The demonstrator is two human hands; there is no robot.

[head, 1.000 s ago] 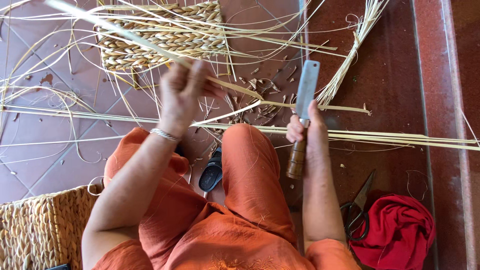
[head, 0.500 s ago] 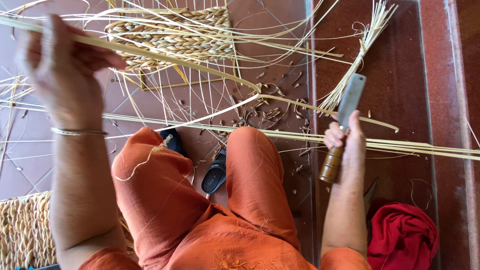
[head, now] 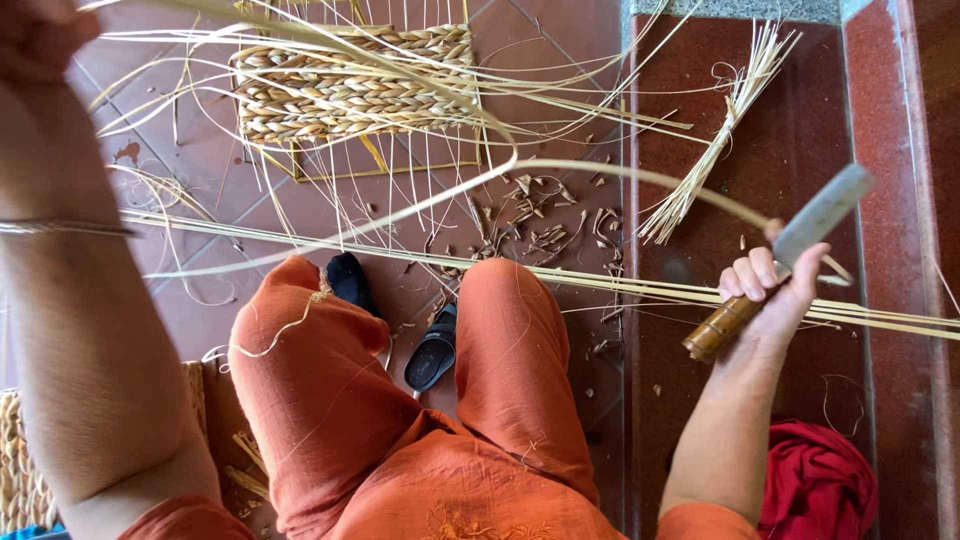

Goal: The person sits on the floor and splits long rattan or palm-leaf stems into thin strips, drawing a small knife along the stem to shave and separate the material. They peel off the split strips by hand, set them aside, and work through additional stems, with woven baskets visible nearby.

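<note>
— Above the woven mat (head: 350, 85), your left hand (head: 40, 35) seems clenched on the strip (head: 480, 185); your right hand (head: 770, 290) grips the knife (head: 800, 240).
— It looks light, springy, likely brittle: hold near the blade.

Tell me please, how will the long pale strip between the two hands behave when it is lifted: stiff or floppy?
Probably springy, not floppy: the strip bows in one smooth arc from the left hand to the knife in the right hand. It seems light, being so thin. It may kink if bent sharply.
</note>
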